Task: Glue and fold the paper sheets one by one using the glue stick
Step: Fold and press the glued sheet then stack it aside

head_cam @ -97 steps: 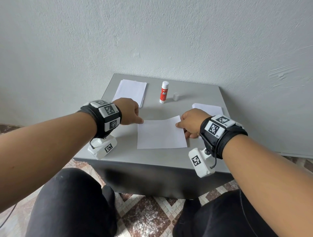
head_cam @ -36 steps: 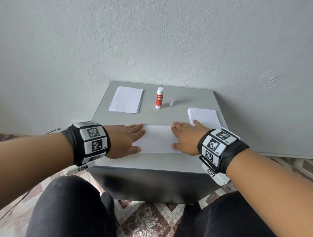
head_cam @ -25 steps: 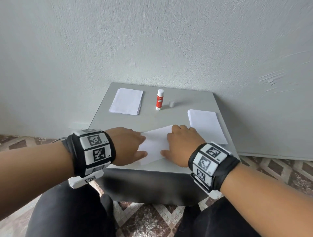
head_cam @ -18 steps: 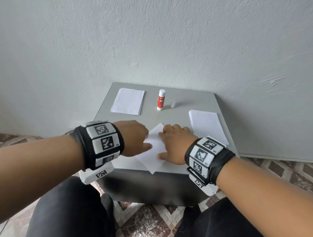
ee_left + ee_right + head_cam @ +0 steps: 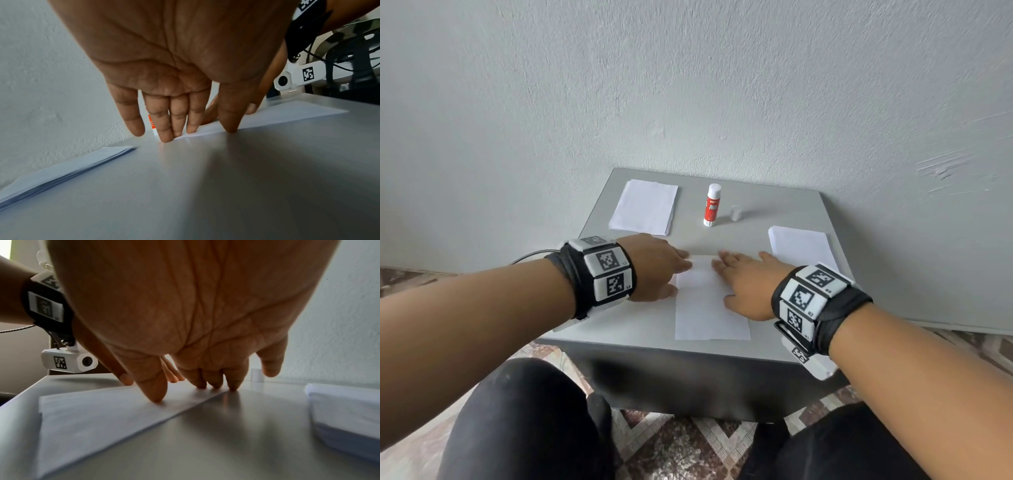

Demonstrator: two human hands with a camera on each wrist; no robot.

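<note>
Head view showed the left hand [image 5: 657, 267] and right hand [image 5: 748, 282], fingers flat and gripping nothing, pressing the folded sheet [image 5: 707, 308], which they had just turned lengthwise on the bench [image 5: 774, 219]; likely creasing another edge.

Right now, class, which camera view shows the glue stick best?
The head view: the whole glue stick stands upright, uncapped, near the wall. The left wrist view shows only an orange sliver behind the fingers; the right wrist view hides it.

Home corner — patterned floor tiles [image 5: 654, 442], plaster wall [image 5: 688, 85].
</note>
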